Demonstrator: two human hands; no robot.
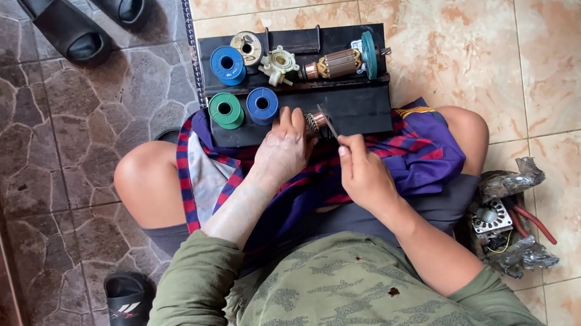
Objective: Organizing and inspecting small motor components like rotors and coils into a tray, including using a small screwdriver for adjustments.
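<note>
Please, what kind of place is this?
Probably an informal repair spot on a tiled floor of a home or small shop: a motor armature and wire spools lie on a black board, slippers nearby.

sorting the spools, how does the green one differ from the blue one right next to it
The green spool is green, while the blue spool beside it is blue. The green one sits further from the left hand; the blue one lies just above its fingers. The green one looks slightly wider. Both lie with their centre holes facing up, side by side on the black tray.
</note>
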